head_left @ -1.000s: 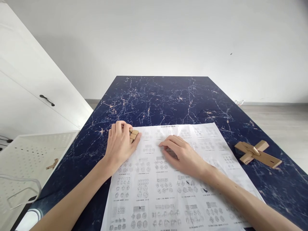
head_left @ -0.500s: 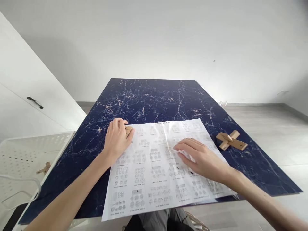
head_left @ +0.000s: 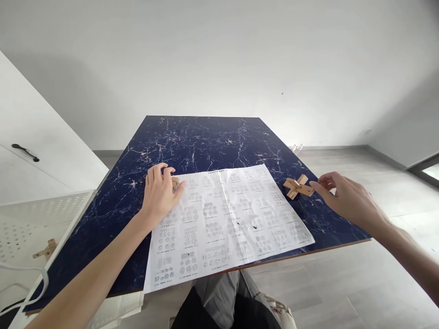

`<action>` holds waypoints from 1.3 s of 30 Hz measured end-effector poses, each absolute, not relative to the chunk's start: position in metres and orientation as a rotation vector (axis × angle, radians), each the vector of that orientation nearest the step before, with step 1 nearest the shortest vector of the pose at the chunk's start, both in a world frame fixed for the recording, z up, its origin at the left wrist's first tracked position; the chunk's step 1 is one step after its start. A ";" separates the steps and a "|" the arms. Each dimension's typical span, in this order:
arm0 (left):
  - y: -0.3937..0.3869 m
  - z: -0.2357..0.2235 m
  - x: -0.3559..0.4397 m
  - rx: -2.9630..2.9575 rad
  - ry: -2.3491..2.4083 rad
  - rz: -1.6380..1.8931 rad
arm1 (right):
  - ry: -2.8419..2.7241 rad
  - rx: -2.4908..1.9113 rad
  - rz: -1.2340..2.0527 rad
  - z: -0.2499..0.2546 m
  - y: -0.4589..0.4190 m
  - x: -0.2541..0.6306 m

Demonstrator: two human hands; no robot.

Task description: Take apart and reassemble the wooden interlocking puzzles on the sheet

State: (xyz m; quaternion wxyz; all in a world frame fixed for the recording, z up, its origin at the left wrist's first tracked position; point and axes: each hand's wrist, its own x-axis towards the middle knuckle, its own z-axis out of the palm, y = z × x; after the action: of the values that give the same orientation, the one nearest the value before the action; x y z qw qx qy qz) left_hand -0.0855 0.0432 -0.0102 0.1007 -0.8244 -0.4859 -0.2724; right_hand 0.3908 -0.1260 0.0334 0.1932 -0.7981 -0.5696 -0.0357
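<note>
My left hand [head_left: 158,194] rests at the upper left corner of a printed instruction sheet [head_left: 226,219], fingers curled over a small wooden puzzle piece [head_left: 175,183]. My right hand [head_left: 346,197] hovers off the table's right edge, fingers apart and empty, just right of a cross-shaped wooden puzzle [head_left: 297,186] that lies on the dark blue marble table [head_left: 206,141]. The fingertips are a short gap from the cross and do not touch it.
A white perforated tray [head_left: 27,224] stands to the left with a small wooden piece [head_left: 44,249] on it. A white cabinet with a black handle [head_left: 24,152] is behind it. My lap shows below the table's near edge.
My right hand left the sheet and moved right to beside the wooden cross. The view has pulled back and swung right. My left hand stays on the small piece.
</note>
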 end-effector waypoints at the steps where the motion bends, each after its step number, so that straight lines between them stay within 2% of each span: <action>1: 0.042 -0.009 -0.084 -2.448 -1.408 -0.820 | -1.575 -2.270 0.003 0.030 -0.125 0.395; 6: 0.033 -0.005 -0.076 -2.524 -1.328 -0.852 | -1.601 -2.220 0.449 0.015 -0.116 0.399; 13: 0.025 -0.002 -0.069 -2.717 -1.166 -0.881 | -1.593 -2.087 0.371 0.034 -0.107 0.361; 17: 0.016 -0.001 -0.063 -2.913 -1.103 -0.943 | -1.654 -1.937 0.492 0.056 -0.106 0.315; 20: 0.006 0.001 -0.057 -3.130 -1.114 -0.934 | -1.719 -1.787 0.699 0.064 -0.102 0.278; 29: -0.005 0.005 -0.050 -3.627 -0.966 -0.924 | -1.884 -1.474 1.085 0.040 -0.083 0.196; 39: 0.000 0.003 -0.053 -3.600 -1.030 -1.048 | -1.732 -1.355 1.192 0.023 -0.065 0.182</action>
State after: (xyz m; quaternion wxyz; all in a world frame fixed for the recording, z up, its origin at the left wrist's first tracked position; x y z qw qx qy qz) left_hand -0.0528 -0.0004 0.0033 -0.3646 -0.8621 -0.2466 -0.2509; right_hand 0.1823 -0.0654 0.0225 0.3147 -0.5143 -0.6572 0.4523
